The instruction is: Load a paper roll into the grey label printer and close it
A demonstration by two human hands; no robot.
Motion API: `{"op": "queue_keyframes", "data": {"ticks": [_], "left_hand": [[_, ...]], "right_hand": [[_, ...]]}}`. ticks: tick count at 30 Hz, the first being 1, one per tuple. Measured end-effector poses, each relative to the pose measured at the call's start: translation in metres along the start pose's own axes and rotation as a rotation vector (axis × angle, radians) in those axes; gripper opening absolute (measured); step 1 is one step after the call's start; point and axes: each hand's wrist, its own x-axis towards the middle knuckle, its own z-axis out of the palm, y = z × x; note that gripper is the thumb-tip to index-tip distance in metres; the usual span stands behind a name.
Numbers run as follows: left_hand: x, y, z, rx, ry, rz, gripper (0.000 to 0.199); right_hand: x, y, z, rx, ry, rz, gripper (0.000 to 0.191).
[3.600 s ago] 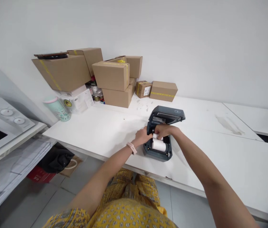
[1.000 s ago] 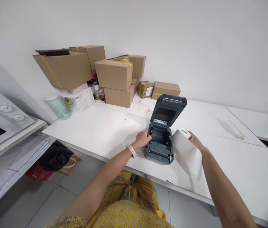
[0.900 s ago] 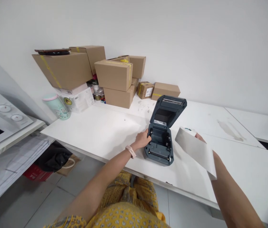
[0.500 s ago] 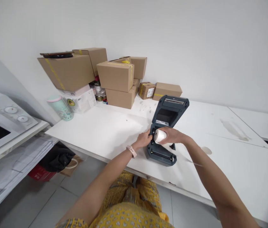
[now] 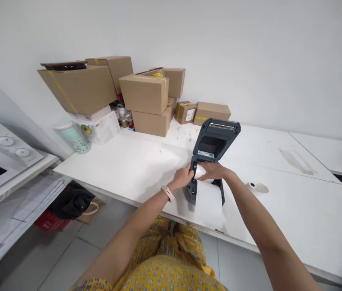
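Note:
A dark grey label printer stands on the white table, its lid tipped up. My right hand is wrapped over a white paper roll, which sits down inside the printer. From that roll a strip of white paper hangs over the printer's front towards me. On the printer's left side wall, my left hand has its fingers closed around the edge beside the roll's end; the fingertips are partly hidden.
A small white roll or core lies to the right of the printer. Cardboard boxes are stacked against the wall at the back left. A mint green tumbler stands near the left edge, and a microwave is further left.
The paper roll has gone down and level into the printer with my right hand. The paper strip now lies over the printer's front. My left hand has kept its place.

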Motion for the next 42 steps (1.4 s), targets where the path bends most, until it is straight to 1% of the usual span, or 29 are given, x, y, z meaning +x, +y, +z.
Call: {"op": "queue_keyframes", "data": {"ticks": [2,4,6,8,9,10,12,14,17,20,26,31,34,38,42], "left_hand": [[0.001,-0.001,0.001,-0.004,0.010,0.002,0.056],[0.001,-0.003,0.003,-0.006,0.018,0.008,0.056],[0.002,-0.004,0.004,-0.006,0.021,0.012,0.056],[0.002,-0.003,0.004,-0.006,0.022,0.018,0.055],[0.001,-0.002,0.004,-0.005,0.025,0.022,0.055],[0.001,-0.001,0.003,-0.004,0.028,0.023,0.055],[0.000,0.001,0.002,0.000,0.031,0.012,0.054],[-0.001,0.004,0.001,0.002,0.034,0.002,0.054],[-0.002,0.007,-0.001,-0.005,0.030,-0.007,0.055],[-0.004,0.009,-0.002,-0.021,0.014,-0.030,0.056],[-0.006,0.011,-0.009,-0.058,-0.004,0.002,0.054],[-0.004,0.011,-0.015,-0.034,-0.038,0.029,0.050],[-0.005,0.012,-0.013,-0.026,-0.022,0.016,0.051],[-0.005,0.012,-0.008,-0.020,0.011,-0.015,0.053],[-0.004,0.011,-0.004,-0.001,0.041,0.005,0.050]], "right_hand": [[-0.003,0.000,0.003,-0.011,0.035,0.014,0.086],[-0.009,0.000,0.008,0.013,0.120,-0.010,0.083],[-0.020,-0.002,0.014,0.107,0.279,-0.107,0.073],[-0.035,-0.006,0.024,0.268,0.447,-0.239,0.056],[-0.043,-0.009,0.029,0.346,0.500,-0.299,0.049],[-0.051,-0.013,0.036,0.408,0.526,-0.346,0.044],[-0.067,-0.020,0.048,0.465,0.521,-0.406,0.040],[-0.078,-0.026,0.060,0.467,0.517,-0.424,0.039],[-0.088,-0.031,0.074,0.438,0.550,-0.401,0.039],[-0.092,-0.035,0.083,0.349,0.598,-0.388,0.039],[-0.098,-0.041,0.094,0.158,0.662,-0.320,0.040],[-0.099,-0.042,0.096,0.121,0.668,-0.321,0.040],[-0.099,-0.049,0.102,0.100,0.709,-0.302,0.041],[-0.102,-0.064,0.115,0.004,0.782,-0.240,0.044],[-0.104,-0.073,0.123,-0.062,0.822,-0.209,0.046]]}}
